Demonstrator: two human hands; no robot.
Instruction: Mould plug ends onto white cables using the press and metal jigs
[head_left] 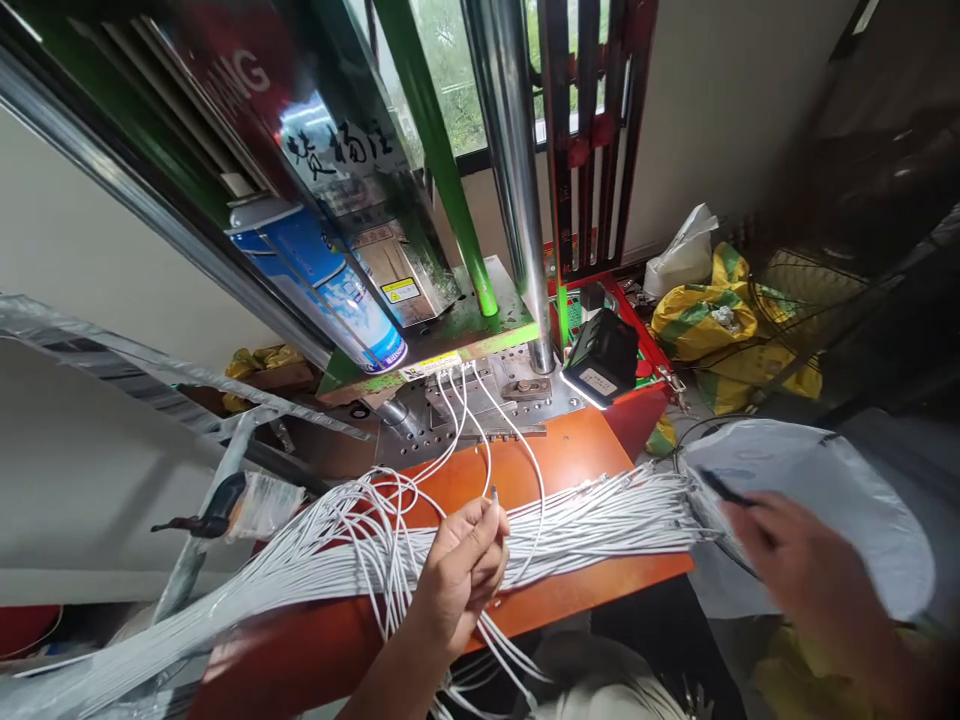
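Note:
My left hand (466, 565) is closed in a pinch near the middle of the orange board (577, 440). From its fingertips a small metal-tipped cable end (494, 494) points up. Off to the right, my right hand (795, 560) is smeared by motion and closed around a slim black handheld tool (724, 487), whose kind I cannot make out. Under and behind my left hand lies a thick bundle of white cables (585, 525) across the board. Several white cables (531, 450) run from the bundle up into the metal mold (480, 395) of the machine.
A blue spray can (319, 285) stands on the green machine plate (480, 340). Beside the steel column (517, 180) sits a black work lamp (604, 355). A white round-rimmed bag (817, 500) is at right, with yellow-green sacks (720, 320) behind. A metal frame (232, 460) stands at left.

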